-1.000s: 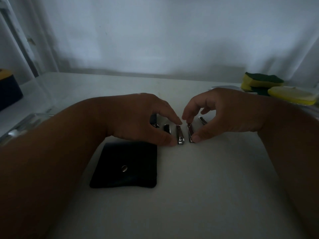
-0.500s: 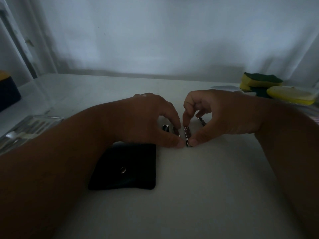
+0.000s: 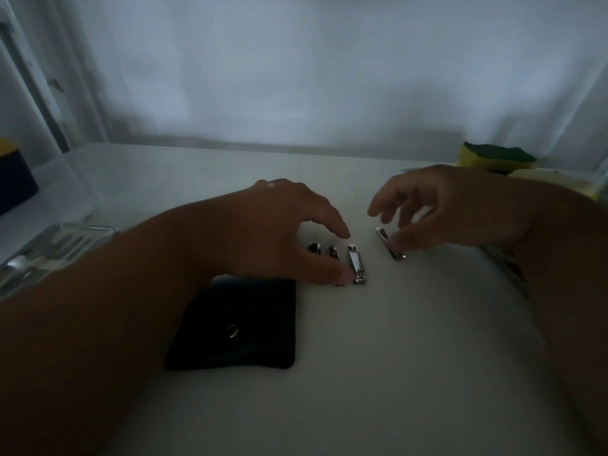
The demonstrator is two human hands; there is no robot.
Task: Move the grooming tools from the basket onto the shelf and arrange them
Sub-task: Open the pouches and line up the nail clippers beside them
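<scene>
The light is dim, and a person leans both bare arms over a white shelf [image 3: 411,340]. Four small metal nail clippers lie on it in a row. The left hand [image 3: 283,225] arches over the left part of the row, its grip spread; the thumb tip lies on the shelf just beside the near end of the third clipper [image 3: 357,263], and the forefinger points down above its far end. Two shorter clippers [image 3: 324,250] are next to each other under this hand, partly hidden by the thumb. The fourth clipper [image 3: 390,246] lies apart to the right and is turned a little away from the line of the others. The right hand [image 3: 444,209] is over it with its fingers loosely spread, and its thumb seems to touch the clipper; I cannot tell if it really presses it. In front of the left wrist lies a flat black pouch [image 3: 237,327] with a metal snap button. At the far left there is a clear case [image 3: 49,248] with more tools inside. At the far right edge lie yellow and green sponges [image 3: 493,158].
</scene>
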